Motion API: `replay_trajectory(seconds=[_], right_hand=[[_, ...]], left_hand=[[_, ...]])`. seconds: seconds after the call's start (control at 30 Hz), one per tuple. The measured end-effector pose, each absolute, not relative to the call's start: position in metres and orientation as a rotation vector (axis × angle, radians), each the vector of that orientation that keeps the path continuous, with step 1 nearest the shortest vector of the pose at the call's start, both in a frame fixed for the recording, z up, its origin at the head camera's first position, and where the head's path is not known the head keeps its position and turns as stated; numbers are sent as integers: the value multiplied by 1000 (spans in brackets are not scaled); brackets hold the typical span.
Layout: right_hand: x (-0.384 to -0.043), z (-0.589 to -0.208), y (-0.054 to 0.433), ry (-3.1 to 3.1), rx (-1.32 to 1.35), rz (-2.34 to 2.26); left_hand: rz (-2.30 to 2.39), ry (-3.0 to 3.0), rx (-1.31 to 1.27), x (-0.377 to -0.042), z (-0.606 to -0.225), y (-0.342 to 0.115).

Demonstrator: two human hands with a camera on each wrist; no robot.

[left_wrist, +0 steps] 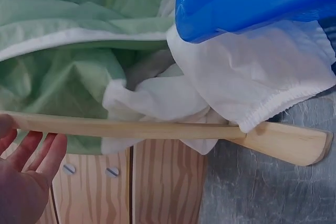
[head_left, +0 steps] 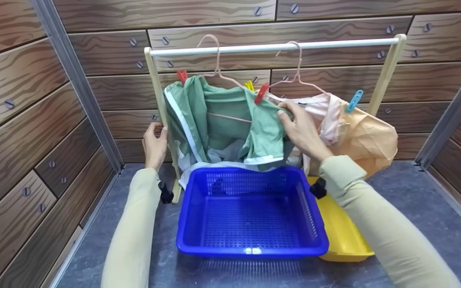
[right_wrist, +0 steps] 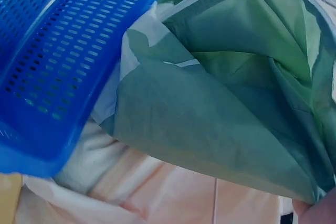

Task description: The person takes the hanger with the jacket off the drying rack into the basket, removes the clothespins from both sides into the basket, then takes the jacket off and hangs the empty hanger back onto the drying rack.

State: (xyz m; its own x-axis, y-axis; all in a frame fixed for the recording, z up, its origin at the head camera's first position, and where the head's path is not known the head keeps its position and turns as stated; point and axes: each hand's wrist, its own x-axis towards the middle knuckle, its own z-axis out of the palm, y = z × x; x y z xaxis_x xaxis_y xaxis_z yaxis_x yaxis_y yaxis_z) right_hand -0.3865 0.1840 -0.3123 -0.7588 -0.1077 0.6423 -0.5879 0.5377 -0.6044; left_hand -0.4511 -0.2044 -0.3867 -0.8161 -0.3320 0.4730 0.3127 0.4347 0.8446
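A green garment with white trim hangs from a pink hanger on a small clothes rack. Red pegs clip its top edge at both sides. My right hand pinches the garment's right edge between thumb and fingers, just below one peg. Only a bit of that hand shows in the right wrist view, at the lower right corner, by the green cloth. With thumb and fingers around it, my left hand holds the rack's left wooden post.
An orange and pale pink garment hangs at right, with a blue peg. A yellow peg sits between the garments. In front stands a blue perforated basket, overlapping a yellow container. The white rail spans the top.
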Motion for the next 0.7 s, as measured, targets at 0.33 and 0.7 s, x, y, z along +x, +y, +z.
replay_trajectory(seconds=[0.33, 0.7], right_hand=[[-373, -299, 218, -2221, 550, 1214], [-328, -280, 241, -2188, 587, 1238]], left_hand=[[-1385, -2103, 6, -451, -389, -206], [-1381, -2082, 11, -448, -380, -201]])
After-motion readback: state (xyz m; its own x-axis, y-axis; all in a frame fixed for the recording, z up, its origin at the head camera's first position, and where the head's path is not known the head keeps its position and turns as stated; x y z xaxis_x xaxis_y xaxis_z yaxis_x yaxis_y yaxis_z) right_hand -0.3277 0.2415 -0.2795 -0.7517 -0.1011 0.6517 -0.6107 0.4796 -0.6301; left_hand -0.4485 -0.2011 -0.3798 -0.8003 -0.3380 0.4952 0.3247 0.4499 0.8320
